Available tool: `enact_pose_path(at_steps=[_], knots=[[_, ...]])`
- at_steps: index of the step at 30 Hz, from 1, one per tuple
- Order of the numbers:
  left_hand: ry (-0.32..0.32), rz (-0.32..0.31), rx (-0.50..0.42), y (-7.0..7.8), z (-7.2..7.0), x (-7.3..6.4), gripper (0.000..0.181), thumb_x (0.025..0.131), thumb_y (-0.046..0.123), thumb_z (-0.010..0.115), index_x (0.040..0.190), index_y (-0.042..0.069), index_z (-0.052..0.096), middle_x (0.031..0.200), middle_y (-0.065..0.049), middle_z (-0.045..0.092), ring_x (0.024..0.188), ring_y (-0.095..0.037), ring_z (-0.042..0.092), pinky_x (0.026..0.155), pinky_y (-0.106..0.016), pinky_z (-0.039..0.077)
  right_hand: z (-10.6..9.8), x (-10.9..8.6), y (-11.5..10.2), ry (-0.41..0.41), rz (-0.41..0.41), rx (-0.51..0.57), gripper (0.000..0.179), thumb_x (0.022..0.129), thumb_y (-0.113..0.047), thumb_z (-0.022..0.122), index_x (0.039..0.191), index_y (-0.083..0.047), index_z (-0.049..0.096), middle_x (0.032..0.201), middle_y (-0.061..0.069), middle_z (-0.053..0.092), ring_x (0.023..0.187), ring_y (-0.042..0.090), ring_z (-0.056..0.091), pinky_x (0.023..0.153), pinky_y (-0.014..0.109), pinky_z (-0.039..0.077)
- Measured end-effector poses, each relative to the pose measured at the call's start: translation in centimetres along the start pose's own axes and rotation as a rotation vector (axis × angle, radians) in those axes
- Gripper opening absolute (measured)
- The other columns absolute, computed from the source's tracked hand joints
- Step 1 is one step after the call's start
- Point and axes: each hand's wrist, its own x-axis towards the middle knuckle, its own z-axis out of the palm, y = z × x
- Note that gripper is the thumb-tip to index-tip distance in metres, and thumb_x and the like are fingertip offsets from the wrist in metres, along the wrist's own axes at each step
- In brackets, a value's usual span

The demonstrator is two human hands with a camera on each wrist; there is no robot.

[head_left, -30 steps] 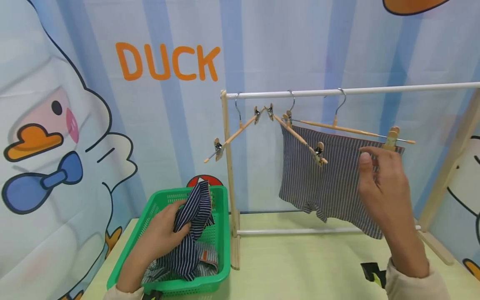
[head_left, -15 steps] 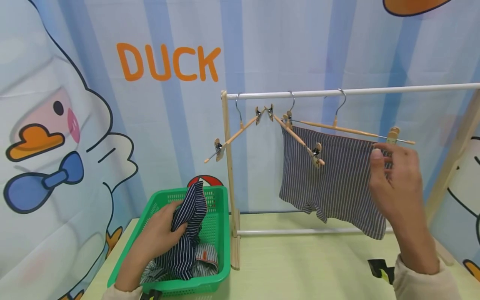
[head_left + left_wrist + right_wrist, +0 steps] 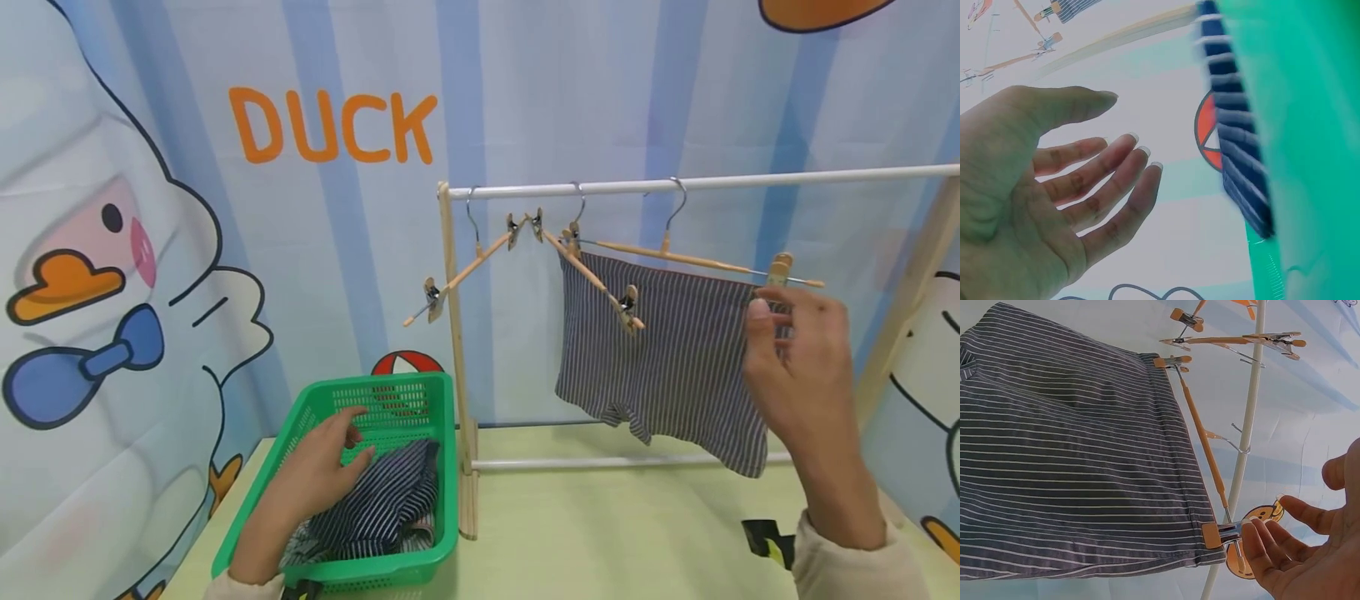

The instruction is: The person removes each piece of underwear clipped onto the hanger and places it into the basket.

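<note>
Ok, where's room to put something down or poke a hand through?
Pale tabletop is bare in front of the lower rail, from the green basket toward the right sleeve. A hand might fit between the left post and hanging striped shorts. Crowded: the bunched clip hangers, and the basket with striped clothes and the left hand.

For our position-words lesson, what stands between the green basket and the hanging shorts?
In the head view, the wooden post stands between the basket and the shorts.

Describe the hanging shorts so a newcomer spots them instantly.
Find the white rail, upper right in the head view. From its rightmost hanger hang dark shorts with thin pale stripes. Unlike the striped clothing in the green basket, they hang spread out, the rail's only garment.
</note>
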Motion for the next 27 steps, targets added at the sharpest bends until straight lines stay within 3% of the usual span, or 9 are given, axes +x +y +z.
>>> enact_pose_path(at_steps=[5, 17, 27], knots=[[0.023, 0.006, -0.01, 0.1, -0.2, -0.1, 0.054, 0.093, 0.016, 0.069, 0.141, 0.002, 0.047, 0.101, -0.006, 0.066, 0.099, -0.026, 0.065, 0.077, -0.042, 0.055, -0.2, 0.1, 0.2, -0.011, 0.005, 0.005, 0.048, 0.108, -0.033, 0.036, 0.144, -0.003, 0.045, 0.144, 0.031, 0.032, 0.116, 0.051, 0.05, 0.09, 0.064, 0.042], [-0.018, -0.036, -0.024, 0.8, 0.2, -0.2, 0.052, 0.095, 0.02, 0.067, 0.142, 0.005, 0.048, 0.104, -0.005, 0.066, 0.099, -0.023, 0.064, 0.076, -0.038, 0.054, -0.9, 1.4, 1.1, 0.001, 0.052, -0.116, 0.055, 0.105, -0.033, 0.04, 0.149, -0.002, 0.035, 0.144, 0.033, 0.028, 0.117, 0.049, 0.044, 0.081, 0.06, 0.038], [-0.03, -0.039, -0.022, 1.5, 0.3, -0.1, 0.05, 0.096, 0.021, 0.065, 0.141, 0.006, 0.049, 0.104, -0.004, 0.065, 0.097, -0.02, 0.064, 0.074, -0.036, 0.054, -1.7, 3.0, 2.0, -0.02, 0.116, -0.157, 0.067, 0.103, -0.037, 0.041, 0.156, -0.004, 0.017, 0.153, 0.031, 0.013, 0.138, 0.055, 0.02, 0.095, 0.072, 0.027]])
